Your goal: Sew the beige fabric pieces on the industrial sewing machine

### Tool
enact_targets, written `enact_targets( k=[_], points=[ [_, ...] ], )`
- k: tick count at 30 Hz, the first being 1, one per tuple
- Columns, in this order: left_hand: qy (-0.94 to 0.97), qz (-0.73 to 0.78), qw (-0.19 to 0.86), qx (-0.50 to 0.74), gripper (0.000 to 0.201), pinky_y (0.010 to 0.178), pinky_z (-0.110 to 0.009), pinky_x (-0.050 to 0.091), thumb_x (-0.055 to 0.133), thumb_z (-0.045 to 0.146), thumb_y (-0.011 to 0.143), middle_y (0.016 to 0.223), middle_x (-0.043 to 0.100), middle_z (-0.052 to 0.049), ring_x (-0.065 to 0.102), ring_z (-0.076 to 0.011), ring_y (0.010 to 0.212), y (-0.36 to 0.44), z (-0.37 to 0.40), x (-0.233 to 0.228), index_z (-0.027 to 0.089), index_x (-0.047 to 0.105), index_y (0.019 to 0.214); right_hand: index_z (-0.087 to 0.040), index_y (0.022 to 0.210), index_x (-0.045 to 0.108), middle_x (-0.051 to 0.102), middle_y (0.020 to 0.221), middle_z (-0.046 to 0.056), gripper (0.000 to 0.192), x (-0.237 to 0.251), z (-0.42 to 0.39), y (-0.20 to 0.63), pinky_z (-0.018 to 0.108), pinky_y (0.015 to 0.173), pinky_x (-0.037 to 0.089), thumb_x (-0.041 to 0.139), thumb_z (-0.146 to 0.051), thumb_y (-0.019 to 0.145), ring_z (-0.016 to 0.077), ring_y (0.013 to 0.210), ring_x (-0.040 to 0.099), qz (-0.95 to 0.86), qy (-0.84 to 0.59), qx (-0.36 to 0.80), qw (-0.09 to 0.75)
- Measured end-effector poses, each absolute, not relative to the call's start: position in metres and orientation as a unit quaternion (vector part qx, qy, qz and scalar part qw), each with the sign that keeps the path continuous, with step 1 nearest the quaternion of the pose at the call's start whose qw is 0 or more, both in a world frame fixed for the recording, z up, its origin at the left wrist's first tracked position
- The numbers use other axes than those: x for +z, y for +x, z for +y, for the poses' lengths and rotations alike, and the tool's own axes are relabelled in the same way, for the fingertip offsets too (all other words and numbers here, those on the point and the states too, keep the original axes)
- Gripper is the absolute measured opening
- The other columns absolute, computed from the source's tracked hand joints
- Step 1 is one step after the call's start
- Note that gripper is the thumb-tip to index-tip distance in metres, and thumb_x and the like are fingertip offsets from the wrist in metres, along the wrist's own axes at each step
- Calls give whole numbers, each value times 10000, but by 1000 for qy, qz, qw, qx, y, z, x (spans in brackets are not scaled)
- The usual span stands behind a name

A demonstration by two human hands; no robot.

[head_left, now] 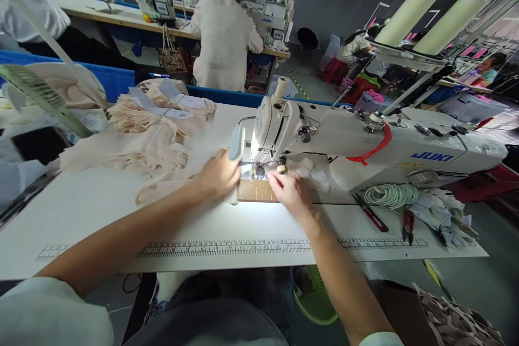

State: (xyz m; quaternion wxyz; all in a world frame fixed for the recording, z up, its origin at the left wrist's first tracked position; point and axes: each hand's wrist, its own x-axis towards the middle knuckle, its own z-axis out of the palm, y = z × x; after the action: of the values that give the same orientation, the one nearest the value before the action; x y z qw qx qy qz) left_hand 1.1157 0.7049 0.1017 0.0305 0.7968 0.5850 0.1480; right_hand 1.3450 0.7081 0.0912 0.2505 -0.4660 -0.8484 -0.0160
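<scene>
White sewing machine with blue JUKI lettering (324, 135), standing toward the back edge of the long white tabletop (93, 200), right of its middle; its brightly lit stitching area (258, 172) lies between the two hands, behind a flat brown panel (259, 192). The body is presumably heavy and rigid; the small metal parts at the stitching area are probably hard and slick, best taken from the side with the fingertips. Left hand (219, 175): fingers curled, tips just left of the stitching area, near a pale blue-grey paddle-shaped piece (236, 143); whether they grip anything cannot be told. Right hand (291, 192): thumb and forefinger drawn together just right of the same area; a fine thread between them would be too small to discern. Crumpled beige cloth pieces (133, 151), toward the back left corner, look light, soft and limp, best held flat by an edge. Toward the front right corner: coiled pale green cord (377, 197) and red-and-black snips (408, 224).
</scene>
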Motion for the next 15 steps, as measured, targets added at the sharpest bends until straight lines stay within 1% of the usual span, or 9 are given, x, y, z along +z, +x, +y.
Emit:
enact_targets(
  k=[2, 4, 6, 8, 10, 11, 12, 14, 15],
  points=[
    [732, 677, 24, 69, 308, 849, -429, 505, 484, 325, 937, 1093, 622, -171, 611, -321, 995, 1104, 705, 113, 135, 604, 1147, -190, 966, 721, 721, 838, 63, 253, 101, 692, 1332, 281, 687, 437, 470, -218, 981, 177, 749, 628, -879, -409, 14, 245],
    [707, 706, 26, 11, 316, 862, -440, 484, 498, 385, 925, 1014, 658, -162, 622, -340, 991, 1094, 703, 120, 140, 615, 1086, -178, 1138, 678, 703, 1116, 113, 240, 109, 673, 1314, 329, 828, 495, 543, -244, 952, 226, 992, 633, -913, -339, 33, 226],
    [711, 700, 63, -9, 321, 819, -412, 470, 457, 414, 928, 898, 683, -125, 642, -322, 914, 1084, 696, 124, 156, 618, 1030, -140, 1289, 597, 590, 1359, 180, 456, 110, 652, 1295, 451, 1031, 451, 632, -394, 912, 306, 1258, 525, -942, -265, 40, 202],
    [717, 686, 123, 11, 315, 742, -359, 445, 422, 426, 916, 810, 684, -77, 642, -284, 820, 1075, 686, 124, 181, 617, 948, -84, 1402, 492, 484, 1470, 229, 779, 102, 631, 1280, 549, 1162, 314, 662, -601, 844, 358, 1411, 370, -957, -216, 50, 190],
    [728, 655, 195, 52, 317, 661, -308, 404, 433, 463, 878, 719, 653, -36, 611, -236, 719, 1064, 671, 124, 198, 602, 835, -49, 1446, 426, 485, 1457, 251, 959, 90, 612, 1269, 595, 1184, 254, 667, -700, 785, 382, 1418, 346, -960, -206, 52, 184],
    [728, 638, 243, 72, 330, 619, -288, 382, 446, 492, 858, 652, 617, -16, 579, -210, 650, 1057, 661, 125, 203, 589, 791, -47, 1444, 425, 524, 1411, 248, 954, 83, 603, 1266, 604, 1172, 268, 689, -679, 781, 386, 1372, 398, -957, -215, 47, 188],
    [720, 620, 298, 87, 345, 583, -274, 363, 461, 522, 844, 586, 571, 2, 537, -186, 580, 1048, 648, 127, 207, 577, 762, -56, 1420, 454, 581, 1336, 230, 868, 78, 593, 1264, 594, 1141, 318, 709, -611, 803, 374, 1287, 475, -954, -224, 41, 197],
    [684, 593, 412, 107, 386, 537, -257, 348, 498, 580, 833, 502, 497, 27, 451, -147, 480, 1026, 616, 131, 212, 560, 734, -112, 1267, 587, 687, 1078, 144, 455, 70, 572, 1265, 503, 993, 461, 663, -367, 898, 296, 1025, 596, -942, -231, 38, 243],
    [658, 585, 460, 111, 400, 531, -251, 353, 518, 598, 833, 482, 481, 34, 426, -134, 455, 1014, 597, 133, 213, 559, 731, -143, 1146, 640, 694, 942, 100, 247, 68, 562, 1268, 442, 894, 498, 595, -252, 930, 254, 905, 604, -932, -229, 55, 274]
  ],
)
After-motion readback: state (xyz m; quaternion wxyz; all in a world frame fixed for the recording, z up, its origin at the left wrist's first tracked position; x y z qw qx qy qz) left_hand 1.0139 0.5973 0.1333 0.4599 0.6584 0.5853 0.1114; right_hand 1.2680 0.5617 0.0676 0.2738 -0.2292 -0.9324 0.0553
